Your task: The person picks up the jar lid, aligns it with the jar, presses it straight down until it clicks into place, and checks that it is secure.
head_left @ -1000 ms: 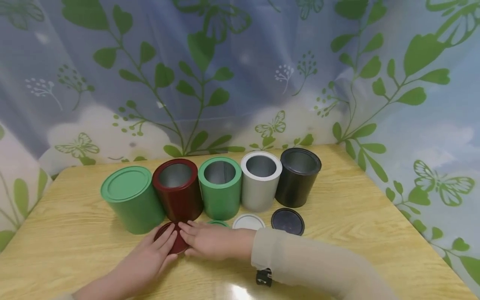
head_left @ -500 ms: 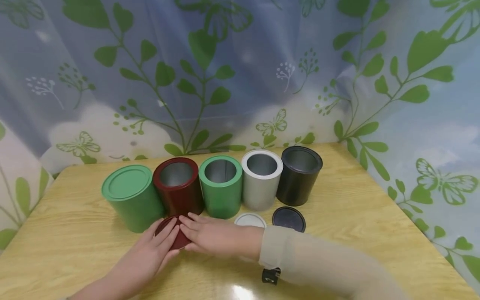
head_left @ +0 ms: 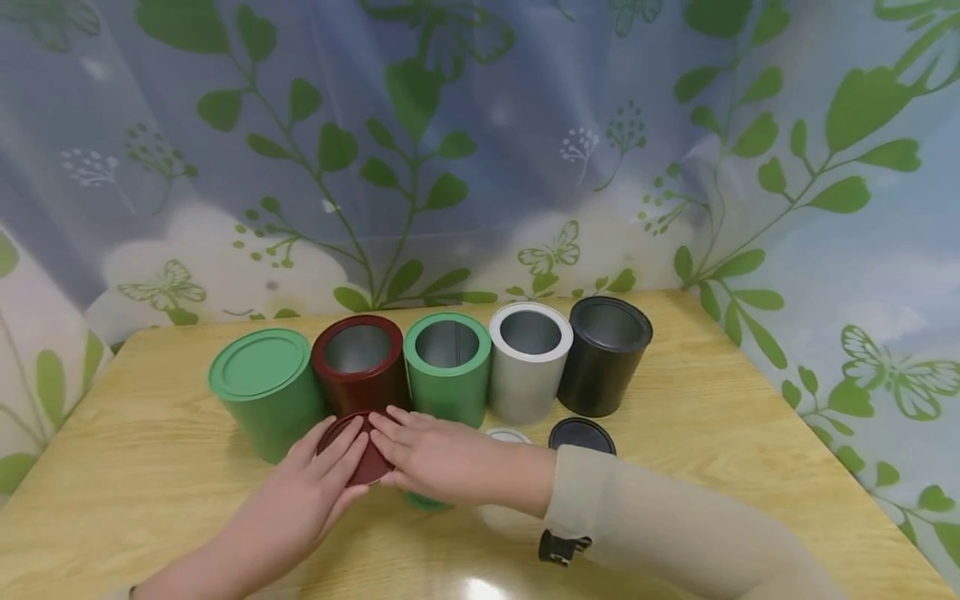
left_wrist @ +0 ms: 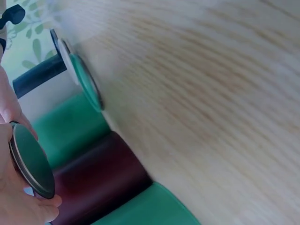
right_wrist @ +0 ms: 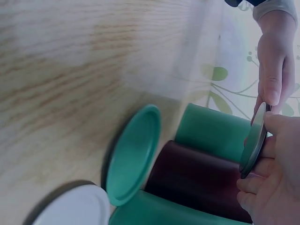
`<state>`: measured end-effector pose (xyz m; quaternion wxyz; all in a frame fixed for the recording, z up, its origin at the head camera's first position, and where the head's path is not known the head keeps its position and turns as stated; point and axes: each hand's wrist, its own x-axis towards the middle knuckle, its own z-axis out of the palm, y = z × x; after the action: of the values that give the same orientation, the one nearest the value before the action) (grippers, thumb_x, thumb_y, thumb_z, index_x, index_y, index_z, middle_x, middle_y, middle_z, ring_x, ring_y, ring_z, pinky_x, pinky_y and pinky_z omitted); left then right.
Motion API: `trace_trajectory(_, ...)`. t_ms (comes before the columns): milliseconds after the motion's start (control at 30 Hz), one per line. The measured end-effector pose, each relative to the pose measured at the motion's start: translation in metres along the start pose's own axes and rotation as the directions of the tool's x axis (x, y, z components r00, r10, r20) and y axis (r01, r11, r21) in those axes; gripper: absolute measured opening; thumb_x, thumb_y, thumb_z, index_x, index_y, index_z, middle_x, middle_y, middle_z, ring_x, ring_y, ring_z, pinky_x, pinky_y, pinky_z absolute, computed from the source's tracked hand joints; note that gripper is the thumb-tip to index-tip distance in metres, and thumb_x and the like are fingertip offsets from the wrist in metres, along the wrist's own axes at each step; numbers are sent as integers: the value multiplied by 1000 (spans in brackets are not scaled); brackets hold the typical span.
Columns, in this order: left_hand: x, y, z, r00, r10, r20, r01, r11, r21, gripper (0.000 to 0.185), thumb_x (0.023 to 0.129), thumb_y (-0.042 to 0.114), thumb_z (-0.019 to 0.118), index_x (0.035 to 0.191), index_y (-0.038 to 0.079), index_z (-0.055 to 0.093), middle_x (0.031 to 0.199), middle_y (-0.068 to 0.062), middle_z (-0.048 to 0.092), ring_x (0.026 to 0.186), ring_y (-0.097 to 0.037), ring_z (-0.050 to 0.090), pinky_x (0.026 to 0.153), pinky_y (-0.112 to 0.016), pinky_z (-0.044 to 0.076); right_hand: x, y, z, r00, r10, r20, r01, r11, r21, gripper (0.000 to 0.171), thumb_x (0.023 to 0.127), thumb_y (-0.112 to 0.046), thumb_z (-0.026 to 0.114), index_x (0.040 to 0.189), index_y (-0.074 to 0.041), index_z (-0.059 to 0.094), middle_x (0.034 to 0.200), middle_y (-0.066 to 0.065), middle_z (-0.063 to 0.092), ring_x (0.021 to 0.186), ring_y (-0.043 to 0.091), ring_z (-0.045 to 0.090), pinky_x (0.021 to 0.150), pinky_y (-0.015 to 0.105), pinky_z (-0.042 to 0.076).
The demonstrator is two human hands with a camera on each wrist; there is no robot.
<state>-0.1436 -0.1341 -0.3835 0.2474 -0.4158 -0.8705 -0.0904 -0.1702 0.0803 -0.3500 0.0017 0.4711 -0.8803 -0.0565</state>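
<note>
Holding: we see both hands on the dark red lid (head_left: 358, 440), low and left of centre in the head view, lifted just in front of the dark red can (head_left: 360, 367).
Left hand (head_left: 311, 496): fingers curled round the lid's near edge, gripping it.
Right hand (head_left: 438, 458): fingertips pinch the lid's other edge.
Row: we count a lidded green can (head_left: 266, 392), the red one, an open green can (head_left: 447, 367), a white can (head_left: 528, 361) and a black can (head_left: 606, 354).
Table (head_left: 750, 433): a green lid (right_wrist: 133, 154), a white lid (right_wrist: 75, 206) and a black lid (head_left: 581, 435) lie flat.
</note>
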Motion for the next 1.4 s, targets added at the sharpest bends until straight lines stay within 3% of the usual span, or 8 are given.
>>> trace_trajectory(233,10,2,-8,998,29,-62,-29,1000,11,66,102,43,21,120,-8,58,128,-21,54,117,-44,44,91,-51,42,-7,1,-15,999,32,-14,-32,999,-29,56,101,-42,33,144,-6,35,150,9,27,139,22,20,109,30,22)
trace_trajectory(567,21,-1,-19,989,69,-130,-64,997,47,64,103,41,22,118,-10,59,124,-22,56,116,-44,44,90,-53,42,-8,6,-33,997,2,-78,-7,998,-60,55,100,-40,39,141,-4,39,149,12,29,138,24,22,110,31,21)
trace_trajectory(900,30,-10,-26,992,63,-112,-56,996,63,65,102,42,22,119,-10,58,124,-22,56,116,-45,44,93,-54,39,0,15,-44,998,-14,-64,9,997,-82,55,100,-39,39,142,-2,38,148,14,29,138,26,21,111,31,18)
trace_trajectory(1400,43,-27,-26,996,67,-58,-62,995,84,68,102,44,18,121,-9,57,124,-23,56,114,-45,47,92,-55,40,12,32,-50,1000,20,-12,-20,1000,-11,55,101,-38,37,143,-3,34,151,12,25,139,23,18,111,30,19)
